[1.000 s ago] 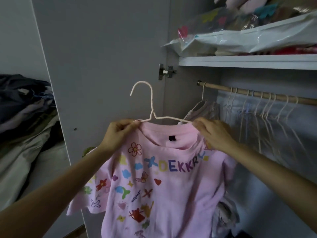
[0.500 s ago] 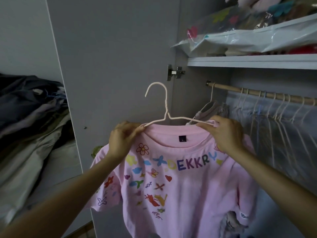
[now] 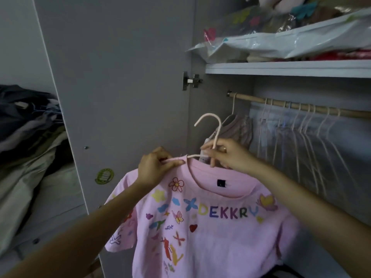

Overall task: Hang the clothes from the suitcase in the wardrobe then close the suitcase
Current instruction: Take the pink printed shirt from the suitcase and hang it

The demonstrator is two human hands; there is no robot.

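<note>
A pink T-shirt with colourful drawings and letters hangs on a pale wire hanger in front of the open wardrobe. My left hand pinches the shirt's left shoulder and the hanger arm under it. My right hand grips the hanger at the base of its hook, just above the collar. The hook points up and left, below and left of the wooden rail. The suitcase is out of view.
Several empty hangers and one garment hang on the rail. A shelf above holds plastic-wrapped bundles. The grey wardrobe door stands open at left. A heap of clothes lies far left.
My right hand has slid from the shirt's right shoulder to the hanger's neck. The shirt and hanger have shifted right, toward the rail.
</note>
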